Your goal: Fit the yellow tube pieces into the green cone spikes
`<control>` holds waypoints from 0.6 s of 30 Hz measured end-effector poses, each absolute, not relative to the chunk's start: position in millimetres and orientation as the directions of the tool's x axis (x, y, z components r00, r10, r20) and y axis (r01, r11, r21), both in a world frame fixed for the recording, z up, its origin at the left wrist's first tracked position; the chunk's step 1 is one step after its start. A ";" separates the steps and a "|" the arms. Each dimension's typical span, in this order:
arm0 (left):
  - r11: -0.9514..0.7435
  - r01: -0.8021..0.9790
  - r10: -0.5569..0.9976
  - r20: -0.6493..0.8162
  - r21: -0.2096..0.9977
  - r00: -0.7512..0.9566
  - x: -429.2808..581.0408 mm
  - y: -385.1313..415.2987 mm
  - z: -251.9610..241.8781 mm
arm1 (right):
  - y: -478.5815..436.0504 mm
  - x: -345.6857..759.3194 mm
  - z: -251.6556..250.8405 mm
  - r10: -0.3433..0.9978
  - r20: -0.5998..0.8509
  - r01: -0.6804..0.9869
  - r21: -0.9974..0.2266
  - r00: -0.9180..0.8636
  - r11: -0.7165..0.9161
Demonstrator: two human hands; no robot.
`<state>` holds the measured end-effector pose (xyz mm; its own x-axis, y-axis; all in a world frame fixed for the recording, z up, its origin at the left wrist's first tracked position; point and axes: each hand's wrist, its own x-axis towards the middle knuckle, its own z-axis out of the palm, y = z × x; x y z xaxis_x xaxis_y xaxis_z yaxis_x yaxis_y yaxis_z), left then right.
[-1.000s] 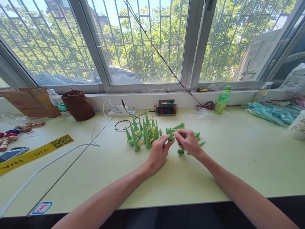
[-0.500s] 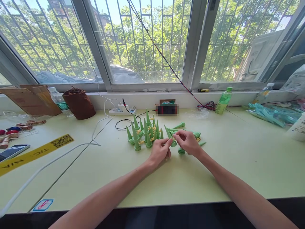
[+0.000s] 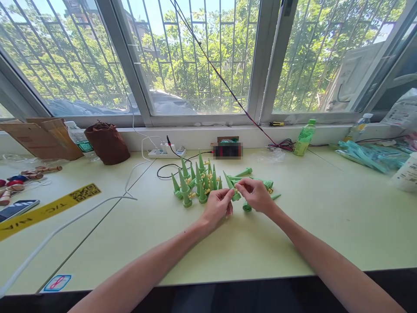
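Note:
Both of my hands meet over the pale green table [image 3: 293, 243], pinching one green cone-shaped spike [image 3: 230, 184] that leans with its tip up and to the left. My left hand [image 3: 217, 207] grips its lower end with curled fingers. My right hand [image 3: 257, 195] pinches it from the right, fingers closed at a small yellow part. Just behind and left, a cluster of upright green spikes [image 3: 195, 184] with yellow bits stands on the table. More green spikes [image 3: 249, 174] lie flat behind my right hand, and one [image 3: 247, 207] lies under it.
A white power strip [image 3: 166, 152] with black and white cables sits by the window ledge, beside a brown pouch [image 3: 107, 142], a water bottle [image 3: 77, 138] and cardboard [image 3: 39, 138]. A green bottle [image 3: 304, 137] and bagged teal parts [image 3: 368, 154] lie right. A yellow strip [image 3: 48, 209] and phone [image 3: 18, 208] lie left.
The held spike tipped from upright to leaning left. My left hand slid down to its lower end while my right hand closed in on it.

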<state>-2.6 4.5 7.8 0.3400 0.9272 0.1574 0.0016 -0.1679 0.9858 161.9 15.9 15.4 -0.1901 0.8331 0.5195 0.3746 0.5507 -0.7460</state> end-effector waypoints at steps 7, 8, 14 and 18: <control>-0.343 0.141 0.912 0.293 0.929 0.287 -4.6 4.9 6.1 | 16.6 160.2 14.3 0.839 0.521 0.381 -0.752 -0.157 0.538; -0.348 0.150 0.912 0.297 0.926 0.283 -4.6 4.8 6.5 | 16.2 159.7 14.4 0.838 0.524 0.378 -0.752 -0.152 0.539; -0.290 0.117 0.923 0.245 0.950 0.297 -3.0 6.0 10.1 | 14.4 159.1 15.8 0.821 0.548 0.375 -0.736 -0.157 0.563; -0.278 0.085 0.920 0.240 0.957 0.311 -3.5 8.5 9.2 | 13.9 159.5 15.9 0.813 0.550 0.376 -0.724 -0.190 0.578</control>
<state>-3.5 8.5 9.2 0.3107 0.9197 0.2399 0.0850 -0.2782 0.9568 159.5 13.9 15.9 -0.1905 0.8133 0.5498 0.3764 0.5778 -0.7242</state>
